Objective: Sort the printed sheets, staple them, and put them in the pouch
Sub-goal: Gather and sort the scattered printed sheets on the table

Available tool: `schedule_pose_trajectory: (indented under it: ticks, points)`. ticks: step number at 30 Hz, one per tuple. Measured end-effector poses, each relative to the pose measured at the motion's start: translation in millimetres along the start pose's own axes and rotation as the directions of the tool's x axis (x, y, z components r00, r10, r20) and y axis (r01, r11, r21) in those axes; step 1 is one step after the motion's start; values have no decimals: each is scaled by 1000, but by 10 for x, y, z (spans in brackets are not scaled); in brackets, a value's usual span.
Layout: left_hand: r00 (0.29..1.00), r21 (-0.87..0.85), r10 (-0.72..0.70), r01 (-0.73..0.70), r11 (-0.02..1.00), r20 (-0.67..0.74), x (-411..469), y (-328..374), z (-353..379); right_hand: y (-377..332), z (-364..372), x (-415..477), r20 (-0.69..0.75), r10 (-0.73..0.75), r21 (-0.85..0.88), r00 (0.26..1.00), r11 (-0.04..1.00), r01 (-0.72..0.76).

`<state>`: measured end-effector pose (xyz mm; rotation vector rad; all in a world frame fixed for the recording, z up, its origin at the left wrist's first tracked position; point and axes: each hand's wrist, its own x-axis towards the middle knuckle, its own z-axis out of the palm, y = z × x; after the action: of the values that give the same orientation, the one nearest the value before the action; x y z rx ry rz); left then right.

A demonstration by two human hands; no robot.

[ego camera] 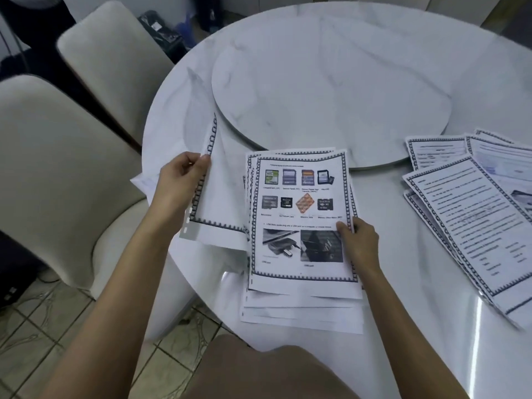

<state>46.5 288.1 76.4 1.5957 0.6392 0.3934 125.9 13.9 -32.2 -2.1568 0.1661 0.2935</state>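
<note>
A round white marble table point(408, 249) carries a round turntable point(331, 90) at its middle. A stack of printed sheets point(299, 286) lies just in front of the turntable. More sheets point(460, 214) lie fanned out right of it.

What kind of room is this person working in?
Most likely a home dining room: a round marble table with a turntable in its middle, padded chairs beside it, and a tiled floor.

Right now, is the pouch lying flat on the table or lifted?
Lifted: the left hand pinches the pouch at its punched edge, its top corner curling up over the table.
</note>
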Motion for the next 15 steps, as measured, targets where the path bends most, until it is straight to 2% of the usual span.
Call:
schedule_pose_trajectory:
  ticks: [5,10,13,15]
  points:
    - [993,-92,61,-51,994,100,-5,253,136,33,-42,-47,-24,-66,-38,998,997,65]
    - [967,-226,82,-26,974,242,-95,462,450,49,-46,-36,-81,-92,-68,992,994,87]
    - [945,-271,105,-18,962,310,-140,596,683,42,-145,-22,-159,-142,-14,977,990,141]
    - [933,-297,120,-14,955,340,-173,681,827,41,-227,-1,-161,-132,57,978,988,143]
